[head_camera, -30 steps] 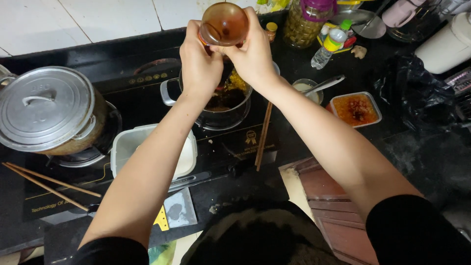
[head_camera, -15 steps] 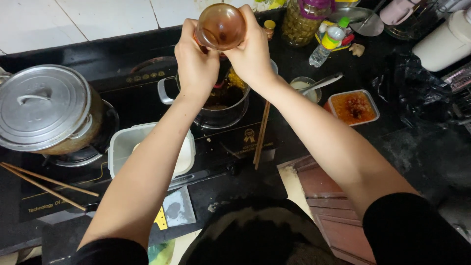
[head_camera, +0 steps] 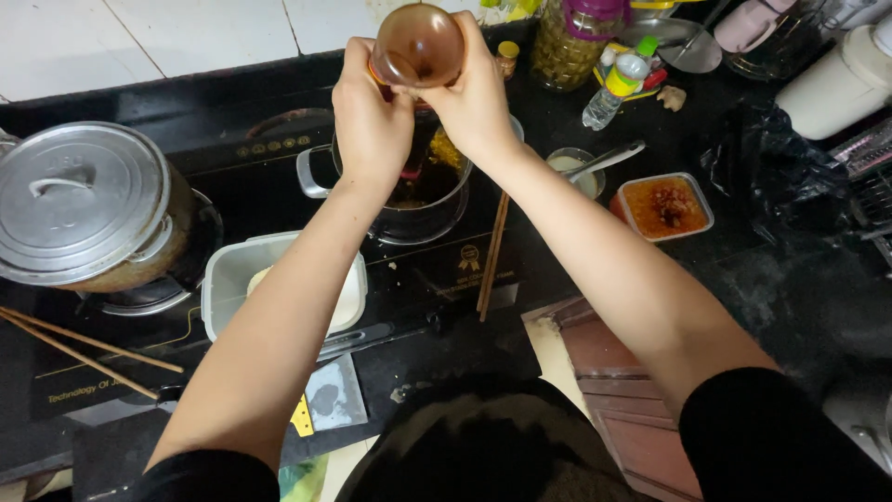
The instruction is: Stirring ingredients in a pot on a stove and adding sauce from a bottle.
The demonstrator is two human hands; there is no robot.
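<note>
My right hand (head_camera: 476, 98) grips a brown bottle (head_camera: 418, 42) that is tipped neck-down, its round base toward me. My left hand (head_camera: 370, 121) holds the bottle's neck end, which is hidden behind the fingers. Both hands are above a small steel pot (head_camera: 423, 200) of dark food on the stove. Whether liquid is pouring cannot be seen.
A large lidded metal pot (head_camera: 88, 204) stands on the left burner, with chopsticks (head_camera: 79, 346) in front of it. A white rectangular container (head_camera: 223, 279) sits left of the small pot. More chopsticks (head_camera: 492, 253), a spooned bowl (head_camera: 576, 167), a chili sauce tub (head_camera: 664, 206) and jars lie to the right.
The bottle and both hands have stayed over the small pot; the view has shifted slightly so they sit a little higher in the frame.
</note>
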